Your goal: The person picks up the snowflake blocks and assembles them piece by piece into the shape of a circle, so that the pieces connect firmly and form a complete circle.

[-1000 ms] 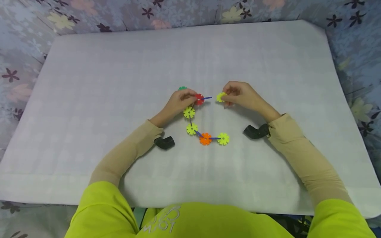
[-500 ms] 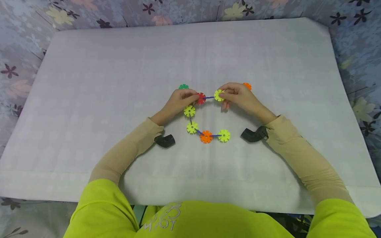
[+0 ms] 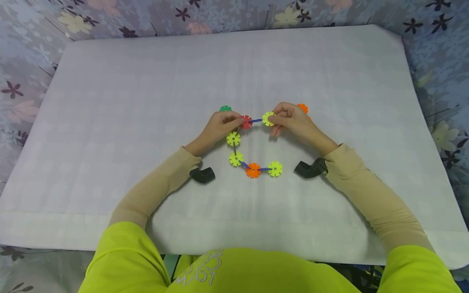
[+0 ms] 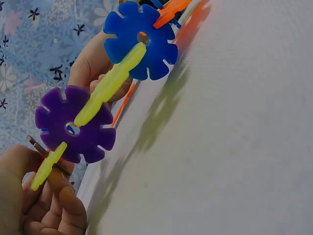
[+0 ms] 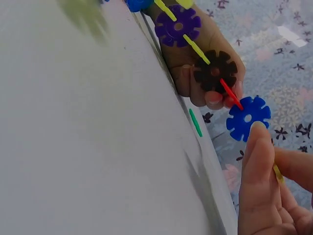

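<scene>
A chain of slotted plastic discs runs between and below the hands. In the right wrist view, my left hand (image 3: 224, 124) pinches a brown disc (image 5: 215, 72), with a red disc (image 3: 247, 122) slotted into it. Edge-on to the red one is a blue disc (image 5: 248, 118). My right hand (image 3: 293, 120) pinches a yellow disc (image 3: 268, 119) at the blue disc's free edge. Further along the chain, a purple disc (image 4: 76, 125) and another blue disc (image 4: 141, 41) alternate with yellow discs (image 3: 236, 158), and an orange disc (image 3: 253, 170) sits near the lower end.
Beyond the left hand lies a green disc (image 3: 225, 108). Another orange disc (image 3: 302, 108) shows partly behind the right hand. Dark wrist mounts (image 3: 310, 168) stick out from both sleeves. A white cloth covers the table (image 3: 110, 101); patterned fabric hangs behind it.
My right hand has moved left, bringing the yellow disc from a gap away up to the blue disc. The orange disc behind that hand has come into view. My left hand stays nearly still.
</scene>
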Demonstrator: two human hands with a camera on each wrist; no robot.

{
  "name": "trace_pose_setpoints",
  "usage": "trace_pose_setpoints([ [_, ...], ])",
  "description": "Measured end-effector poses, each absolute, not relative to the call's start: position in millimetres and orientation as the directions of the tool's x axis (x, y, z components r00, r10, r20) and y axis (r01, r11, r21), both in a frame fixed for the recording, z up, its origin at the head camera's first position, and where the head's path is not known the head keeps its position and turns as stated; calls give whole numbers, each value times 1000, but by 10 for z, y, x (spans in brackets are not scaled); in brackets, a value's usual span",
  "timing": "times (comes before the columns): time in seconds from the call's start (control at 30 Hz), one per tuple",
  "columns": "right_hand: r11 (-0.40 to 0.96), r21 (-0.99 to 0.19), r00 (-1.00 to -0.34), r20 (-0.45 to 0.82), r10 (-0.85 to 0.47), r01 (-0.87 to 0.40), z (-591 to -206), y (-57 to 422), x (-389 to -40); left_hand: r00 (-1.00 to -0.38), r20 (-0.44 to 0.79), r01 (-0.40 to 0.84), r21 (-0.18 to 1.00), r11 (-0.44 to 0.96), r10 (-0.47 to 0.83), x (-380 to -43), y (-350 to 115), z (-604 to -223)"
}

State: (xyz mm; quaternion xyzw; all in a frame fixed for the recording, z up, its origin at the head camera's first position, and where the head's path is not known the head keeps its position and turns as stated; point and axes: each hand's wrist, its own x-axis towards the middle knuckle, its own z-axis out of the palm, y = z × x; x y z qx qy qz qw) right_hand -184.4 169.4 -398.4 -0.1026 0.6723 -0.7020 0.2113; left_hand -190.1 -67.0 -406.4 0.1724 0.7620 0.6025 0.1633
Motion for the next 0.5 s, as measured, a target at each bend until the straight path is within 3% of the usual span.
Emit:
trace_pose_setpoints([
  [0.23,52,-980,-867,-193,-460,191,-3962,1679,-1856,-879,-39,62,979,196,475,-1907,-667,-4072],
  [0.5,-1,-983,-897,-167,-408,184,-4024,1620,-1803,-870,-47,54,980,189,491,-1907,-669,-4078],
])
